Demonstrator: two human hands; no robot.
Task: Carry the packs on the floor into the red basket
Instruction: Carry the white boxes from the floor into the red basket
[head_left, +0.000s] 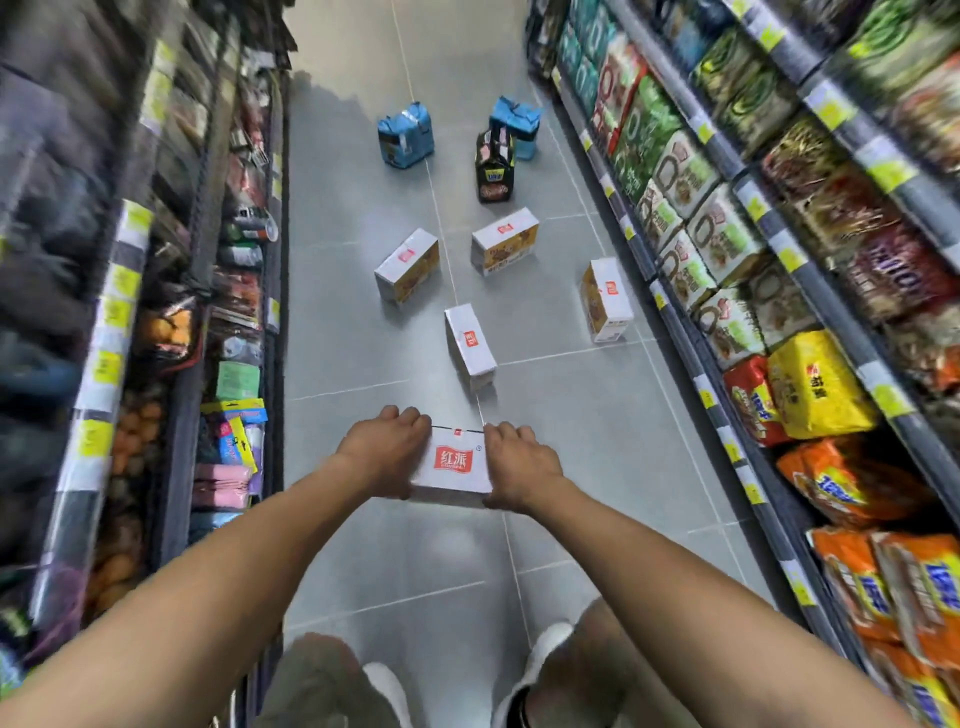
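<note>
A white pack with a red logo is held between my left hand on its left side and my right hand on its right side, above the grey floor. Further along the aisle lie several more white packs: one just ahead, one to the left, one in the middle, one by the right shelf. Beyond them stand two blue packs and a black pack. No red basket is in view.
Shelves of snack bags line the right side. A shelf with hanging goods runs along the left. The grey tiled aisle floor runs between them. My white shoes show at the bottom.
</note>
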